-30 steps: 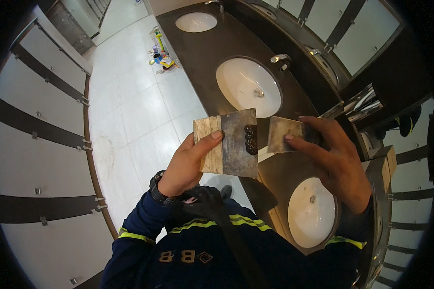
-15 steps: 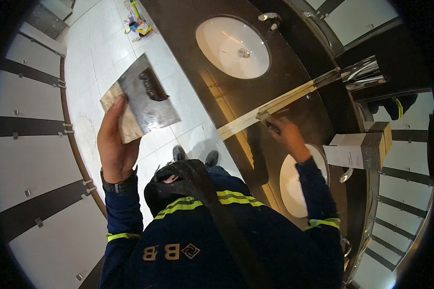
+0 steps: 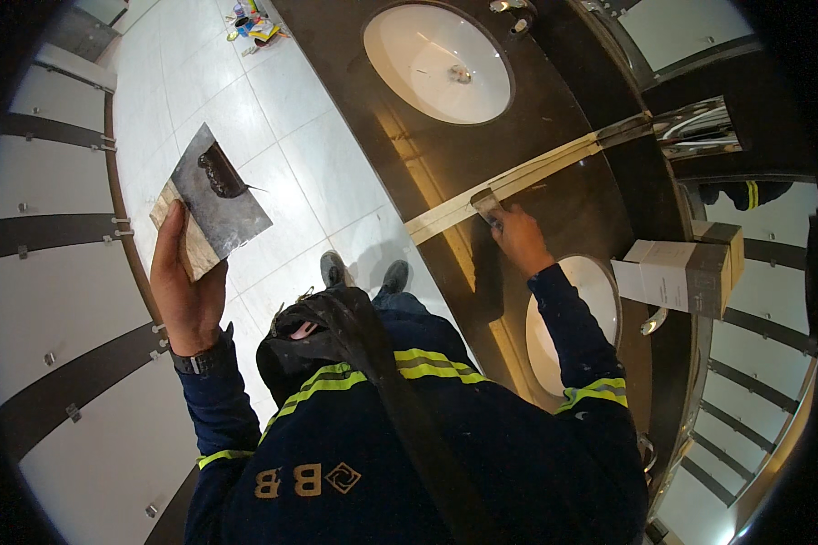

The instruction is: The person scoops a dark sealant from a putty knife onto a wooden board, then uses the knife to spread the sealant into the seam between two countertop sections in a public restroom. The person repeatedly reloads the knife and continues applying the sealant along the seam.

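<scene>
My left hand (image 3: 189,282) grips a wide metal putty knife (image 3: 232,204) by its pale wooden handle, thumb on top. A dark, shiny lump of paste (image 3: 220,173) sits on its blade, held up over the floor. In my right hand (image 3: 521,238), fingers closed, is a small putty knife (image 3: 486,203). Its end rests on the strip of masking tape (image 3: 527,180) that crosses the dark countertop (image 3: 345,54). A thin line runs along the middle of the tape between the two sinks.
One oval sink (image 3: 436,68) lies beyond the tape, another sink (image 3: 550,350) nearer, partly behind my right arm. A white box (image 3: 673,272) stands by the nearer faucet (image 3: 653,322). Several small items (image 3: 256,27) lie on the tiled floor (image 3: 291,182). White cubicle panels (image 3: 59,272) line the left.
My left hand has moved left and down with the wide putty knife. My right hand has shifted slightly left and up, the small putty knife now turned more toward the tape.
</scene>
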Demonstrator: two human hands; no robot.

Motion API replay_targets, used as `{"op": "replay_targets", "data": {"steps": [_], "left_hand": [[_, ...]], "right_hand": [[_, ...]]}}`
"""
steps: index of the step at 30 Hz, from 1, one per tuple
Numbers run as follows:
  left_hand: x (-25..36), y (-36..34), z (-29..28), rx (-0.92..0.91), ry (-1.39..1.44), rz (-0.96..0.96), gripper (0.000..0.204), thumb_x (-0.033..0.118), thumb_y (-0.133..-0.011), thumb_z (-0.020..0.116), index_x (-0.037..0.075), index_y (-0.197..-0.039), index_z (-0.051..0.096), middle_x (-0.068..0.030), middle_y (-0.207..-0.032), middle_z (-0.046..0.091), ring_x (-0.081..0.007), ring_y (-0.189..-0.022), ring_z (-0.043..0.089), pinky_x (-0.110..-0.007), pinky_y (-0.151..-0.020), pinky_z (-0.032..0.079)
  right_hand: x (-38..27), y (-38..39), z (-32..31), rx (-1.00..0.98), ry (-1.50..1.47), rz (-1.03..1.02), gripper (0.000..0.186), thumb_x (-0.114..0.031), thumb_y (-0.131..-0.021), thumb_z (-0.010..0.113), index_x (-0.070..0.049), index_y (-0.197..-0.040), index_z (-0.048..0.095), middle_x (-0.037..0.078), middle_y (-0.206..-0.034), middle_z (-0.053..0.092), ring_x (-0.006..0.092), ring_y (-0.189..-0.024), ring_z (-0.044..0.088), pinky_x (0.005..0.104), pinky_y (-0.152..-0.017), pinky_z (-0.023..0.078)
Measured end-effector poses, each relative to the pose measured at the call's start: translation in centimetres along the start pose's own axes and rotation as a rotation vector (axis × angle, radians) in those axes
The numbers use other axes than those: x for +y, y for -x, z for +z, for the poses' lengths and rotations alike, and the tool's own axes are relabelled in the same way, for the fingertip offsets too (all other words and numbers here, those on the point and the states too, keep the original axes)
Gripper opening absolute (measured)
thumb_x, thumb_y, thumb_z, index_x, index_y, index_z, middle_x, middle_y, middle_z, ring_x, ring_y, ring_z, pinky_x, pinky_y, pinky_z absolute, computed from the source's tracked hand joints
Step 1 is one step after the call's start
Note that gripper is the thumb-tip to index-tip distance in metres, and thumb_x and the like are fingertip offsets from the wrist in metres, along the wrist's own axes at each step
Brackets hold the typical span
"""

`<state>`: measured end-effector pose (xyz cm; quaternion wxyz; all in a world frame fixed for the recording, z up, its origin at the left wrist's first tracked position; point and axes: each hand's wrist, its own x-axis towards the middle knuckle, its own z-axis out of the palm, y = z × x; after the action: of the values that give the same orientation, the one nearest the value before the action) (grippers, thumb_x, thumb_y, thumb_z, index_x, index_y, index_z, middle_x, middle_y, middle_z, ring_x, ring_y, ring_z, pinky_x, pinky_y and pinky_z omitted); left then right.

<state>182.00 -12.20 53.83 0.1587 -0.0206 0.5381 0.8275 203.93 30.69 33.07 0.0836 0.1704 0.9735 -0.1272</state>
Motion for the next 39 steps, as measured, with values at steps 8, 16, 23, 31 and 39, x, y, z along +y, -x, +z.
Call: {"op": "replay_targets", "data": {"steps": [8, 16, 23, 31, 39], "left_hand": [[-0.3, 0.1, -0.8, 0.038, 0.083, -0.060, 0.045, 0.026, -0.107, 0.053, 0.000, -0.143, 0.050, -0.0161, -0.136, 0.058, -0.0243, -0.123, 0.059, -0.040, -0.104, 0.050], [-0.5, 0.1, -1.1, 0.042, 0.099, -0.080, 0.047, 0.026, -0.107, 0.053, -0.001, -0.144, 0.047, -0.0166, -0.133, 0.060, -0.0250, -0.122, 0.060, -0.039, -0.103, 0.051], [-0.7, 0.4, -1.9, 0.066, 0.075, -0.070, 0.045, 0.025, -0.107, 0.052, -0.001, -0.144, 0.047, -0.0164, -0.133, 0.060, -0.0237, -0.120, 0.061, -0.040, -0.102, 0.051], [-0.7, 0.9, -1.7, 0.102, 0.079, -0.077, 0.044, 0.025, -0.108, 0.050, -0.001, -0.144, 0.047, -0.0152, -0.133, 0.061, -0.0229, -0.120, 0.063, -0.038, -0.101, 0.052], [-0.7, 1.2, -2.2, 0.035, 0.124, -0.080, 0.042, 0.023, -0.107, 0.050, -0.001, -0.142, 0.049, -0.0159, -0.132, 0.061, -0.0220, -0.116, 0.065, -0.037, -0.098, 0.055]], "right_hand": [[-0.5, -2.0, -2.5, 0.032, -0.014, 0.101, 0.035, -0.020, -0.086, 0.072, -0.005, -0.117, 0.071, 0.024, -0.098, 0.070, 0.0398, -0.092, 0.070, 0.0484, -0.083, 0.057], [-1.8, -1.8, -2.1, -0.101, -0.037, 0.144, 0.038, -0.024, -0.082, 0.075, -0.007, -0.115, 0.074, 0.025, -0.098, 0.071, 0.0407, -0.094, 0.069, 0.0480, -0.086, 0.056], [-3.6, -0.8, -1.8, 0.018, -0.085, 0.018, 0.034, -0.022, -0.082, 0.073, -0.006, -0.112, 0.073, 0.025, -0.097, 0.070, 0.0410, -0.093, 0.068, 0.0500, -0.085, 0.056], [-5.9, 0.1, -1.7, -0.013, -0.087, -0.012, 0.030, -0.021, -0.084, 0.071, -0.005, -0.109, 0.071, 0.024, -0.098, 0.070, 0.0422, -0.090, 0.068, 0.0518, -0.081, 0.056], [-8.3, 0.8, -0.8, -0.022, -0.072, -0.081, 0.030, -0.023, -0.086, 0.069, -0.004, -0.110, 0.070, 0.025, -0.094, 0.070, 0.0423, -0.089, 0.069, 0.0517, -0.079, 0.056]]}}
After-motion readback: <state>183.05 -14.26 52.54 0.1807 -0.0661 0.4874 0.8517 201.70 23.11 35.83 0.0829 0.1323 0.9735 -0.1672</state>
